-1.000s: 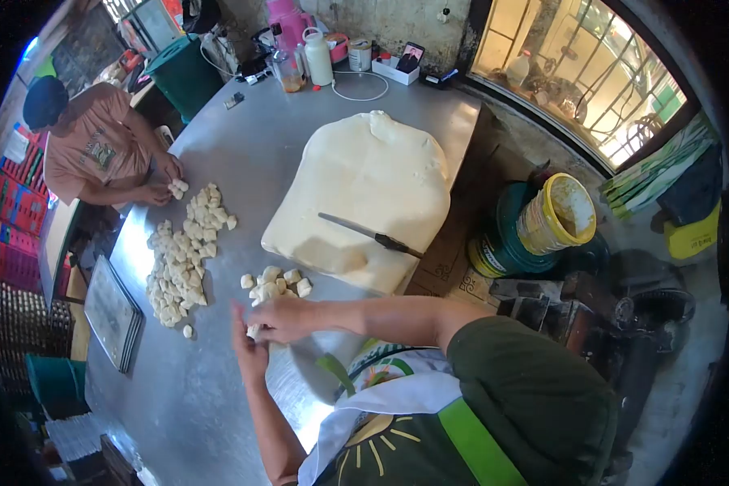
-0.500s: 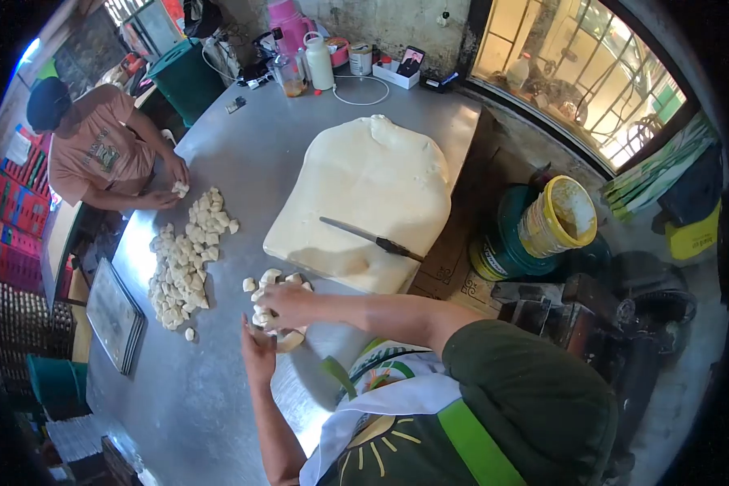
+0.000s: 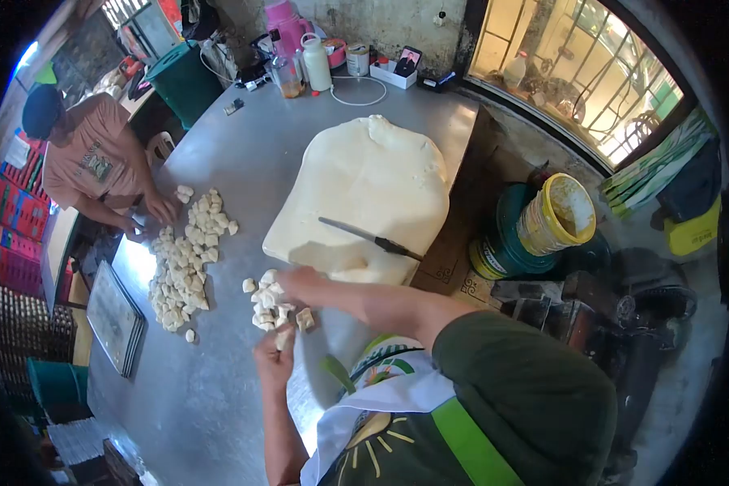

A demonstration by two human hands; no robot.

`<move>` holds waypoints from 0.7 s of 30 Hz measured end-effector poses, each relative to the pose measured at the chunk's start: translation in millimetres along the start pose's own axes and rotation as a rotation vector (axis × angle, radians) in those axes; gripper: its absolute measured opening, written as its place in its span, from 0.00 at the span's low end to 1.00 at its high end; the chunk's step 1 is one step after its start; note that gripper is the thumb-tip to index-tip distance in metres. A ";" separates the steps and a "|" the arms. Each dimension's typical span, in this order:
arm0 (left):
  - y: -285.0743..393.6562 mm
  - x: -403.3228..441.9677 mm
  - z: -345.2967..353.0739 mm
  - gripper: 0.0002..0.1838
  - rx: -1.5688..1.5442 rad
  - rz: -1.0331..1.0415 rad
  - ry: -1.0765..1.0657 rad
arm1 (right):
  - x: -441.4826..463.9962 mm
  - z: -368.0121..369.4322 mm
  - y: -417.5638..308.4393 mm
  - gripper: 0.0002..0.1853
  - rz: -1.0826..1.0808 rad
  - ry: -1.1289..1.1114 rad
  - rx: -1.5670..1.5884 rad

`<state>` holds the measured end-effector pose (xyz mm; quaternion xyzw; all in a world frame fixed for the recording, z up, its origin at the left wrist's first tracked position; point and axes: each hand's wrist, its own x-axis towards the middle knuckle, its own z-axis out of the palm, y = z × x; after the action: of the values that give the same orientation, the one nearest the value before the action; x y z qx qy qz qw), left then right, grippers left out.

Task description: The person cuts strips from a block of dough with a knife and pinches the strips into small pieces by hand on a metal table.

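My left hand point(image 3: 273, 359) is closed on a dough piece point(image 3: 283, 338) just above the steel table. My right hand point(image 3: 301, 285) is over the small pile of cut dough pieces point(image 3: 266, 306), beside the front edge of the big dough slab point(image 3: 373, 178). Its fingers are hard to make out, so whether it grips anything is unclear. A flat dough piece point(image 3: 304, 319) lies under my right forearm. The knife point(image 3: 371, 237) rests across the slab, its dark handle toward the right edge.
A large heap of dough pieces point(image 3: 178, 279) covers the table's left part. Across it, a co-worker point(image 3: 97, 162) has both hands at the table edge. Stacked metal trays point(image 3: 115, 320) lie at left. Bottles and a jug point(image 3: 317, 63) stand at the back; a yellow-rimmed bucket point(image 3: 555, 215) is at right.
My left hand has moved slightly down and right and now holds a dough piece. My right hand has shifted up toward the slab. The co-worker's hands have parted, leaving dough on the table.
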<state>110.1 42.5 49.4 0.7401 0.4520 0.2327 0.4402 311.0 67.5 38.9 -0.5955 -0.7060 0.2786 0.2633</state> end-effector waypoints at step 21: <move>8.4 1.2 -5.4 0.12 -0.400 -0.024 0.073 | 30.6 50.0 44.3 0.17 0.001 -0.092 0.624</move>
<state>110.6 44.2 59.3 0.6236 0.4214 0.3393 0.5643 301.9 99.7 -26.4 -0.4732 -0.5972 0.5086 0.4009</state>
